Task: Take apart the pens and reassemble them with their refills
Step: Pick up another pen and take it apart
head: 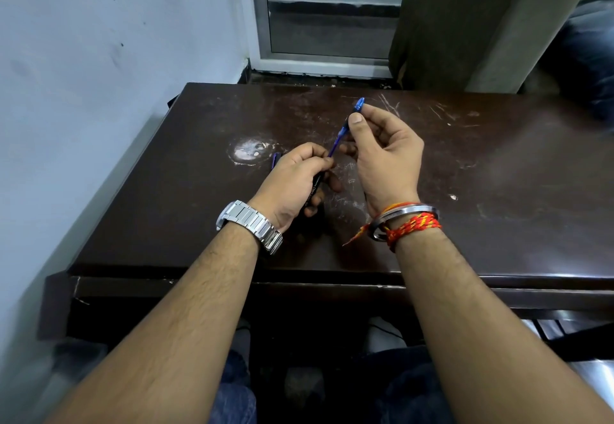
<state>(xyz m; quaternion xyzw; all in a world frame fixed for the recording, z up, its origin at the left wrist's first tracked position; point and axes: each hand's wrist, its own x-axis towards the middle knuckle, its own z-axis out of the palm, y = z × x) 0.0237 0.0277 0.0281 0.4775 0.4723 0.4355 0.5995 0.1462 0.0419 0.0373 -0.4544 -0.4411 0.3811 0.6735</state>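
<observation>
My left hand (295,181) is closed around a dark pen barrel (314,189) with white lettering, held above the dark wooden table (465,191). My right hand (382,154) pinches a blue refill piece (345,128) with a blue tip end (359,104) pointing up and away. The thin blue refill runs down into the barrel's mouth at my left fingertips. Another blue pen part (275,158) lies on the table just left of my left hand, mostly hidden behind it.
A white worn patch (251,151) marks the tabletop left of my hands. A pale wall (99,74) runs along the table's left side. A window frame (319,58) and a brown curtain (465,25) stand behind the table.
</observation>
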